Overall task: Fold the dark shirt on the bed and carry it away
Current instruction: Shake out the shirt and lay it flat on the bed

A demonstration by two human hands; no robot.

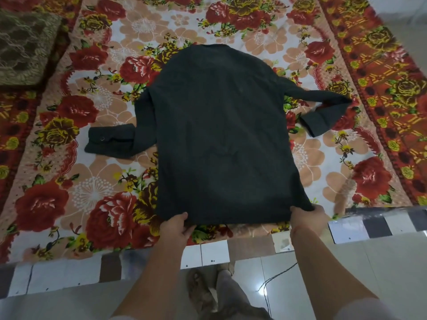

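The dark shirt (221, 135) lies spread flat on the flowered bed sheet (92, 192), collar end far from me, hem at the near edge. Its left sleeve is bent back toward the body with a buttoned cuff showing, and its right sleeve is bent out to the right. My left hand (176, 225) pinches the hem's left corner. My right hand (308, 218) grips the hem's right corner. Both thumbs rest on top of the cloth, with the fingers underneath.
A brown patterned cushion (25, 45) sits at the far left of the bed. The bed frame's tiled edge (215, 252) runs along the front. Below it is glossy floor with a thin dark cord (275, 278) and my sandalled feet (203, 289).
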